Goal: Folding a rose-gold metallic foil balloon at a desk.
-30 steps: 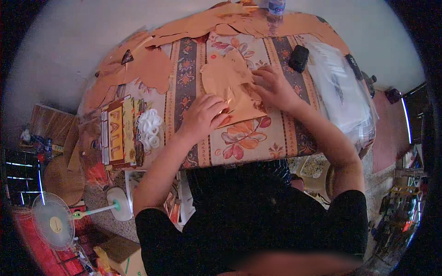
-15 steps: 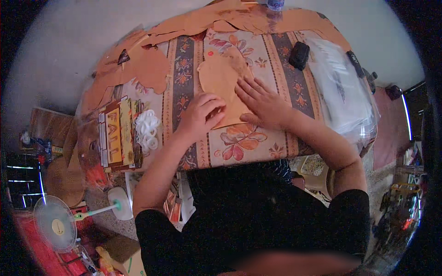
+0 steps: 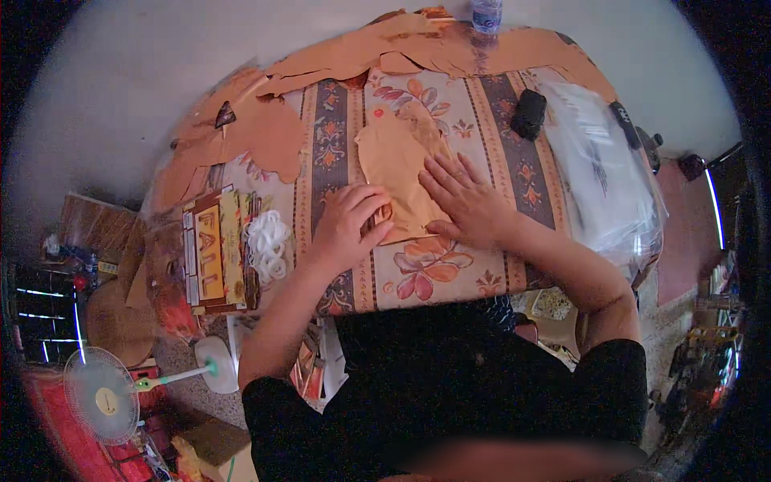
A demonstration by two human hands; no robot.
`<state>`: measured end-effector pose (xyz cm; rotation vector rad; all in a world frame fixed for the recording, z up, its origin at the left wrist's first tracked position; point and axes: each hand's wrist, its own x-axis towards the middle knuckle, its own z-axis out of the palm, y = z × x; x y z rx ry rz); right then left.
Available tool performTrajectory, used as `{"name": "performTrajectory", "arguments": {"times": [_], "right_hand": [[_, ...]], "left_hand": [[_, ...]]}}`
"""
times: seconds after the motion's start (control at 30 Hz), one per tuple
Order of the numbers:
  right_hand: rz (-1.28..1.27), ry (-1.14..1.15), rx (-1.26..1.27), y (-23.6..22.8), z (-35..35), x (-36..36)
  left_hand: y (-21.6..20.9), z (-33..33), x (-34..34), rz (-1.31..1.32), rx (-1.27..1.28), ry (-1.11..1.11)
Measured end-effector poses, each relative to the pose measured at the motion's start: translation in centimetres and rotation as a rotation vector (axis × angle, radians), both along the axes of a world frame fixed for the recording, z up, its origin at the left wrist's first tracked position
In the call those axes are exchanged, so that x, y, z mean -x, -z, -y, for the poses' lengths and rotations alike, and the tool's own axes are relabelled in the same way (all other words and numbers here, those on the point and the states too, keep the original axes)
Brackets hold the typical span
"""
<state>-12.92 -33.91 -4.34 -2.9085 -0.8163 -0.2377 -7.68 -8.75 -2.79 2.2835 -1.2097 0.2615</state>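
Note:
A tan, leather-like sheet (image 3: 401, 173) with an uneven far end and a red round sticker lies on the patterned tablecloth before me. At its left edge, my left hand (image 3: 353, 225) has its fingers and thumb curled round a lifted, bent bit of the sheet. My right hand (image 3: 470, 201) rests flat on the sheet's right side, fingers stretched out and slightly apart. It holds nothing. The sheet's near right corner is partly hidden under the right hand.
White rings (image 3: 267, 245) lie beside a stack of printed cards (image 3: 210, 249) at the left. Larger tan pieces (image 3: 337, 68) cover the far edge, with a bottle (image 3: 487, 16) there. To the right are a black object (image 3: 528, 114) and clear plastic bags (image 3: 602, 169). A fan (image 3: 103, 398) stands below left.
The view has shifted, so the table sits slightly lower and further right. At my left hand, the sheet's edge now shows bent up between fingers and thumb. My right hand stays flat.

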Motion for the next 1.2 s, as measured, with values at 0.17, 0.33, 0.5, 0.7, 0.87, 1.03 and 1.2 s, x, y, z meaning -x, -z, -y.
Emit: {"name": "performTrajectory", "arguments": {"times": [0.17,0.33,0.5,0.7,0.87,1.03,1.2], "right_hand": [[-0.005,0.004,-0.003,0.2,-0.2,-0.1],[0.022,0.000,0.022,0.7,0.1,-0.1],[0.006,-0.009,0.051,0.3,0.0,-0.2],[-0.125,-0.066,-0.220,0.7,1.5,-1.1],[-0.006,-0.028,-0.456,-1.2,5.2,-3.0],[0.125,-0.084,-0.244,0.1,6.4,-4.0],[0.184,-0.089,-0.181,-0.4,5.8,-4.2]], "left_hand": [[1.0,-0.4,-1.2,-0.044,0.122,-0.019],[-0.6,3.1,-0.4,-0.043,0.037,0.166],[1.2,3.5,-0.8,0.024,-0.175,0.110],[1.5,3.6,-0.9,0.062,-0.328,0.105],[1.3,3.4,-0.9,-0.013,-0.254,0.105],[0.8,3.6,-0.9,-0.048,-0.228,0.121],[1.0,3.5,-1.1,-0.040,-0.195,0.143]]}}
